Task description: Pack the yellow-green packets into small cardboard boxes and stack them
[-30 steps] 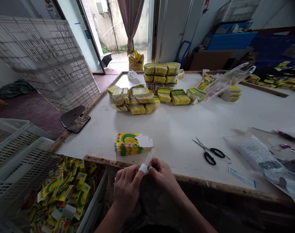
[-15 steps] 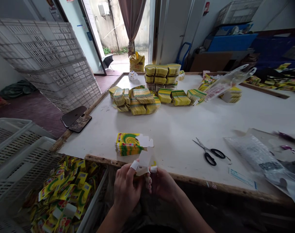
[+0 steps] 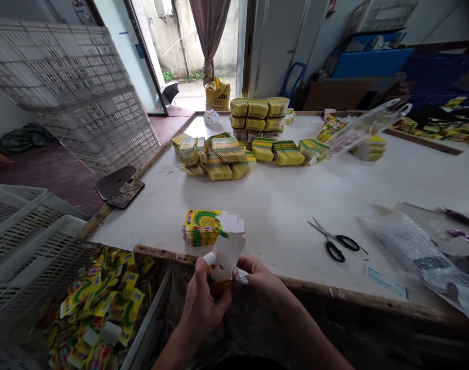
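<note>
Both my hands hold one small cardboard box blank [image 3: 226, 257] just below the table's front edge, its white inner side and flap facing me. My left hand [image 3: 203, 303] pinches its left side, with white tape on a fingertip. My right hand [image 3: 263, 288] grips its right side, also with taped fingertips. Right behind it on the white table [image 3: 288, 205] lies a short stack of flat yellow-green box blanks [image 3: 203, 227].
A white crate [image 3: 99, 308] at lower left holds many folded yellow boxes. Bundles of blanks [image 3: 234, 149] are piled at the table's far side. Scissors [image 3: 337, 242], plastic bags [image 3: 408, 246] and two phones [image 3: 119, 186] also lie on the table. Empty crates lean at the left.
The blank has been turned up between my hands, so its white flap now stands open and faces me. My hands shifted slightly lower.
</note>
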### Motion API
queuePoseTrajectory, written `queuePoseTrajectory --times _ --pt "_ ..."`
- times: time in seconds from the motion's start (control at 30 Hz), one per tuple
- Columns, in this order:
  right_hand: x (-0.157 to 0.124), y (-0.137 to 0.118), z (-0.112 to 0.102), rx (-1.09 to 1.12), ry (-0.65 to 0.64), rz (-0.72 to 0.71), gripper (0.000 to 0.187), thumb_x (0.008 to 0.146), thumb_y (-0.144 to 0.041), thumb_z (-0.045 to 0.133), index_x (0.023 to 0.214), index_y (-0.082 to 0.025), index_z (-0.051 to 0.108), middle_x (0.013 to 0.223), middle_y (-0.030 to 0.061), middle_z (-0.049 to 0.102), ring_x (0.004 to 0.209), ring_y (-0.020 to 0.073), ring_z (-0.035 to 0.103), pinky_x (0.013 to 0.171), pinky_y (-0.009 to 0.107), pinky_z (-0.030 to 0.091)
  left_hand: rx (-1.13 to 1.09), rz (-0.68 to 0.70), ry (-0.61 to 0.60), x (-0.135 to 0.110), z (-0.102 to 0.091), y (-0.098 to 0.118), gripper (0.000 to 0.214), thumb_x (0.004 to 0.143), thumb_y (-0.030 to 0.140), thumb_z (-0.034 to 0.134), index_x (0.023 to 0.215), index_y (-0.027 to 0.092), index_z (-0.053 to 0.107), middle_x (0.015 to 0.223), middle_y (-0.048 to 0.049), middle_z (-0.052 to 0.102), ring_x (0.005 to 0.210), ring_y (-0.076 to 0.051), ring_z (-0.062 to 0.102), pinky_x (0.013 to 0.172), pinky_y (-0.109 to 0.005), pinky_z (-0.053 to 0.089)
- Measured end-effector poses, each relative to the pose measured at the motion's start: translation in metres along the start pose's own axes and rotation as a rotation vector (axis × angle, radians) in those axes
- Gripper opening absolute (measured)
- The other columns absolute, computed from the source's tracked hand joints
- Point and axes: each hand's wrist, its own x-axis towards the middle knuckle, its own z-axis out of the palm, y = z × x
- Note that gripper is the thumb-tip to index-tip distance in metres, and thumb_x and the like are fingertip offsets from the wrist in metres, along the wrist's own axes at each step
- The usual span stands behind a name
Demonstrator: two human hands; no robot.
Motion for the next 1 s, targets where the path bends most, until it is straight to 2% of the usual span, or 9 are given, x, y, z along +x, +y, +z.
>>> queuePoseTrajectory --times 0.17,0.27,0.37,0.47,0.57,0.67,0.77,0.87,1.0 --pt "0.001 -0.017 0.008 -0.196 -0.061 -0.058 0.023 0.063 -0.017 0.073 0.086 -0.015 0.071 0.076 -0.0003 0.069 0.070 0.0144 0.058 0.065 0.024 0.041 0.099 0.120 -0.012 0.002 0.000 0.003 0.054 0.076 0.021 0.058 0.124 0.023 0.033 0.108 -0.0120 0.057 0.090 -0.026 0.065 0.073 -0.039 0.055" --pt "0.002 -0.017 0.007 -0.218 -0.080 -0.040 0.024 0.061 -0.018 0.069 0.085 -0.014 0.072 0.077 0.0017 0.071 0.075 0.0181 0.061 0.069 0.026 0.042 0.151 0.140 -0.026 0.002 0.000 0.006 0.050 0.074 0.019 0.057 0.118 0.022 0.034 0.109 -0.0128 0.056 0.090 -0.027 0.065 0.073 -0.040 0.055" --pt "-0.001 -0.013 0.005 -0.221 -0.079 -0.072 0.029 0.067 -0.025 0.072 0.094 -0.015 0.070 0.086 0.0035 0.073 0.081 0.0201 0.064 0.075 0.029 0.045 0.154 0.085 -0.025 0.004 -0.003 0.011 0.047 0.075 0.022 0.058 0.115 0.022 0.033 0.105 -0.0121 0.056 0.089 -0.027 0.065 0.073 -0.040 0.055" --pt "-0.009 -0.009 0.006 -0.282 -0.099 -0.199 0.039 0.075 -0.029 0.072 0.112 -0.019 0.064 0.100 0.0051 0.072 0.089 0.0216 0.065 0.084 0.033 0.048 0.121 -0.003 -0.106 0.007 -0.007 0.016 0.047 0.079 0.028 0.058 0.118 0.022 0.031 0.100 -0.0102 0.058 0.086 -0.026 0.065 0.072 -0.039 0.054" --pt "-0.018 -0.008 0.012 -0.493 -0.077 -0.318 0.034 0.083 -0.023 0.065 0.117 -0.020 0.063 0.105 0.0059 0.071 0.094 0.0229 0.065 0.087 0.035 0.050 0.089 -0.072 -0.218 0.010 -0.008 0.017 0.058 0.081 0.029 0.056 0.128 0.020 0.022 0.105 -0.0130 0.061 0.092 -0.028 0.065 0.077 -0.042 0.054" --pt "-0.023 -0.006 0.017 -0.774 -0.008 -0.421 0.036 0.087 -0.013 0.054 0.120 -0.020 0.064 0.109 0.0059 0.071 0.099 0.0224 0.065 0.091 0.033 0.050 0.082 -0.102 -0.258 0.008 -0.004 0.014 0.074 0.077 0.023 0.056 0.136 0.018 0.011 0.115 -0.0165 0.060 0.099 -0.029 0.065 0.082 -0.045 0.054" --pt "-0.021 -0.003 0.014 -0.868 0.061 -0.505 0.042 0.087 -0.010 0.051 0.127 -0.021 0.061 0.114 0.0067 0.071 0.101 0.0217 0.067 0.091 0.031 0.052 0.134 -0.112 -0.201 0.005 0.001 0.008 0.075 0.075 0.025 0.061 0.135 0.017 0.016 0.124 -0.0208 0.055 0.106 -0.032 0.062 0.083 -0.047 0.053" --pt "-0.017 0.001 0.003 -0.907 0.177 -0.620 0.046 0.088 -0.012 0.052 0.133 -0.021 0.056 0.121 0.0101 0.069 0.108 0.0233 0.066 0.092 0.032 0.053 0.216 -0.109 -0.074 0.002 0.000 0.002 0.063 0.078 0.032 0.063 0.129 0.018 0.030 0.121 -0.0195 0.056 0.107 -0.034 0.062 0.083 -0.049 0.054" --pt "-0.013 0.009 -0.011 -1.130 0.023 -0.724 0.061 0.087 -0.010 0.051 0.146 -0.022 0.041 0.148 0.0152 0.046 0.135 0.0275 0.046 0.106 0.041 0.044 0.168 -0.021 -0.078 0.003 -0.009 0.001 0.055 0.073 0.022 0.062 0.123 0.020 0.040 0.110 -0.0115 0.062 0.101 -0.028 0.064 0.083 -0.043 0.054"
